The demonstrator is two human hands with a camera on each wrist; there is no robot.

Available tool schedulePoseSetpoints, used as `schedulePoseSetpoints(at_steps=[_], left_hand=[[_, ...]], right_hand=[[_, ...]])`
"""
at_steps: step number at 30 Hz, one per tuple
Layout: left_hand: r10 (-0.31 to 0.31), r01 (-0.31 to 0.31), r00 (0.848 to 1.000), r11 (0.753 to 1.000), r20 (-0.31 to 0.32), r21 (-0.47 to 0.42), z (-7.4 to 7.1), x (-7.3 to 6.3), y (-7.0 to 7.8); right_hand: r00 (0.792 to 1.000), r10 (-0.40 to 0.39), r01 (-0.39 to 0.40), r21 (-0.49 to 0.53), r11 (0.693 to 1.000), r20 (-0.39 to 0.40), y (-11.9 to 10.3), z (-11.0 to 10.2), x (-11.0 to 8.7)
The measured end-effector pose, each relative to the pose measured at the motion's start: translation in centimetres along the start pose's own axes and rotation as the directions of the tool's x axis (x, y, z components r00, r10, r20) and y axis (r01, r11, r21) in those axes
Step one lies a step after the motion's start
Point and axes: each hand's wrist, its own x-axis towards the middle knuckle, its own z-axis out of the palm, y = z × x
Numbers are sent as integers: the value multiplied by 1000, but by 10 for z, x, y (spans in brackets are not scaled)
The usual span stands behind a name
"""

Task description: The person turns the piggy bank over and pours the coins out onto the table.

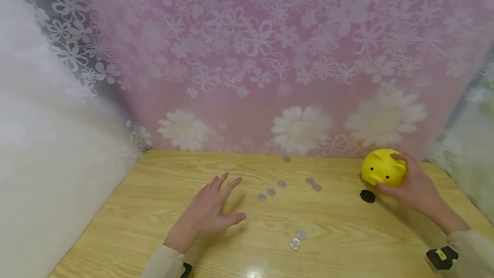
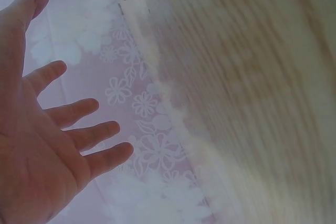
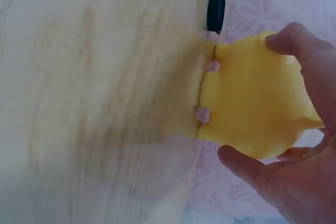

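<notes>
A yellow piggy bank [image 1: 380, 167] stands at the table's far right, its snout toward me. My right hand [image 1: 418, 185] grips it from the right side, thumb low at the front and fingers over the back; the right wrist view shows the piggy bank [image 3: 252, 95] with its feet at the tabletop. Just in front of it lies a black round plug [image 1: 367, 196]. My left hand [image 1: 206, 209] hovers over the left half of the table, fingers spread, holding nothing. Nearest to it are silver coins [image 1: 262, 197], several in a loose diagonal row.
Two more coins [image 1: 295, 244] lie near the front middle, touching or overlapping. Another pair [image 1: 317, 187] sits right of the row, and a single coin [image 1: 287, 159] is by the back edge. A pink flowered curtain [image 1: 247, 76] hangs behind the wooden table [image 1: 154, 226].
</notes>
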Motion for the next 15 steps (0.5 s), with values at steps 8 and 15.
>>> schedulePoseSetpoints(at_steps=[8,15], left_hand=[[-33,33,999,999,-8,12,-3,-5,-2],[-30,31,999,999,-29,32,-5,-3,-4]], right_hand=[[998,14,-12,-19,1000,64,3,-6,4],[994,9,-4,-40,999,110,7,-17,10]])
